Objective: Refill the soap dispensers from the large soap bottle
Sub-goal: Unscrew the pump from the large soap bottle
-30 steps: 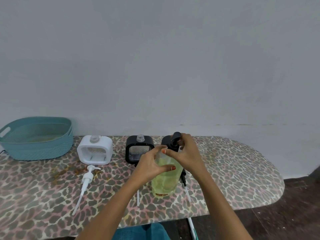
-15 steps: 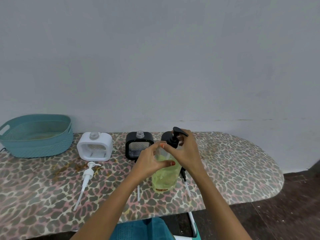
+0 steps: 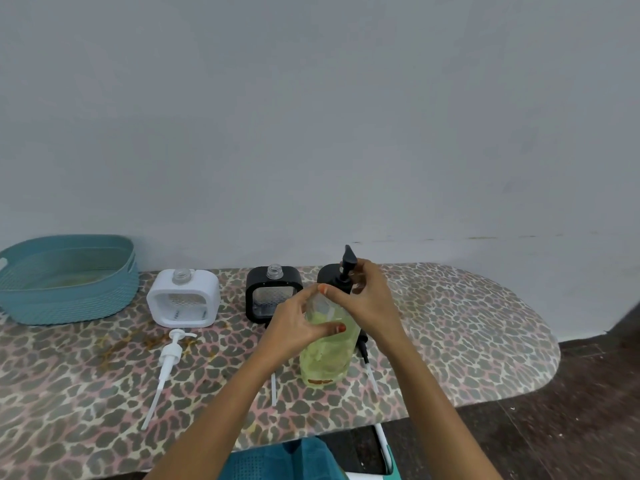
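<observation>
The large soap bottle (image 3: 325, 355), clear with yellow-green liquid, stands upright on the leopard-print table (image 3: 467, 341). My left hand (image 3: 298, 327) grips its shoulder. My right hand (image 3: 369, 303) curls round the collar of its black pump (image 3: 348, 263), whose nozzle points up and away. At the back stand a white dispenser (image 3: 183, 303) and a black dispenser (image 3: 273, 294), both with open necks. A second black dispenser (image 3: 327, 275) is mostly hidden behind the bottle and my hands.
A white pump (image 3: 169, 358) with its long tube lies in front of the white dispenser. A black pump (image 3: 363, 348) lies right of the bottle, and a thin tube (image 3: 273, 389) left of it. A teal basket (image 3: 65, 278) sits far left. The table edge runs near me.
My right hand has turned the black pump on the large bottle; its nozzle swung from pointing right to pointing up and away. My left hand keeps its hold on the bottle.
</observation>
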`<action>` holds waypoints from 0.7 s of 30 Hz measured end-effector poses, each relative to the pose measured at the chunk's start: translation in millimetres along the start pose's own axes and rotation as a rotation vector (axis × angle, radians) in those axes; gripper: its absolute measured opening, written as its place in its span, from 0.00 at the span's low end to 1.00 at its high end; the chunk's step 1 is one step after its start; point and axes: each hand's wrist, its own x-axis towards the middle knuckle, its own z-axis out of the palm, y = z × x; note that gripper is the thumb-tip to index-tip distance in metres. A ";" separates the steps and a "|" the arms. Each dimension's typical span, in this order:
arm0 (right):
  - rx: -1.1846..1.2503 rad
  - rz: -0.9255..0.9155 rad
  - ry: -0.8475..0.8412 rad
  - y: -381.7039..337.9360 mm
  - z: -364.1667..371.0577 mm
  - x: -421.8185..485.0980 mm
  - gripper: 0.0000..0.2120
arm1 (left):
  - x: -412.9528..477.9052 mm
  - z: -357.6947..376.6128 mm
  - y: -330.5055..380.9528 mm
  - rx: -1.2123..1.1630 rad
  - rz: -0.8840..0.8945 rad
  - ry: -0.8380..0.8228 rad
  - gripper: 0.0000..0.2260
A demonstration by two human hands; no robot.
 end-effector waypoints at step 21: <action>0.155 0.042 -0.106 -7.7 -10.0 -4.5 0.18 | -1.5 -0.7 1.3 -0.035 0.009 0.001 0.30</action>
